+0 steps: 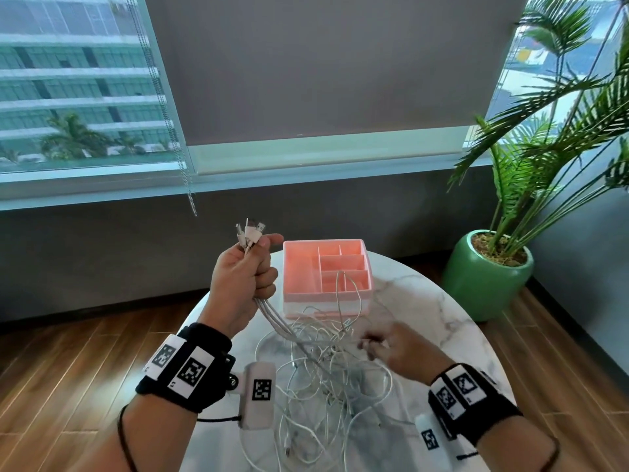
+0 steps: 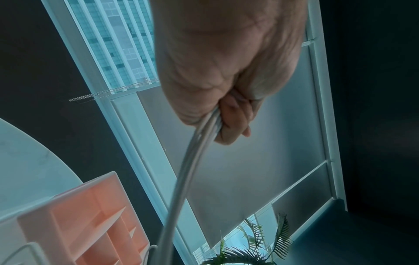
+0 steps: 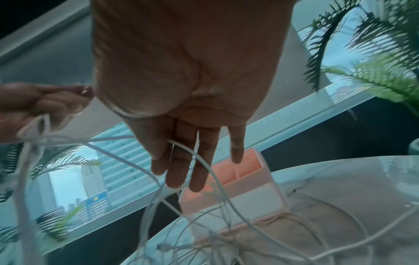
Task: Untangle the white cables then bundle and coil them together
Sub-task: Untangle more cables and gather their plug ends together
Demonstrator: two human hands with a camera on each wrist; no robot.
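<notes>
My left hand (image 1: pixel 243 269) is raised above the table and grips a bunch of white cables just below their plugs (image 1: pixel 251 233); the left wrist view shows the strands (image 2: pixel 192 152) leaving the fist (image 2: pixel 226 93). They run down into a loose tangle of white cables (image 1: pixel 323 379) on the marble table (image 1: pixel 432 311). Lower and to the right, my right hand (image 1: pixel 388 347) is in the tangle. Its fingers (image 3: pixel 199 161) are straight, with one cable (image 3: pixel 217 181) threading between them. My left hand (image 3: pixel 34 104) also shows at the left of the right wrist view.
A pink compartment organizer (image 1: pixel 326 303) stands behind the tangle, with one cable loop hanging over its front wall. A potted palm in a green pot (image 1: pixel 486 277) stands on the floor at the right. A window and blind lie beyond the table.
</notes>
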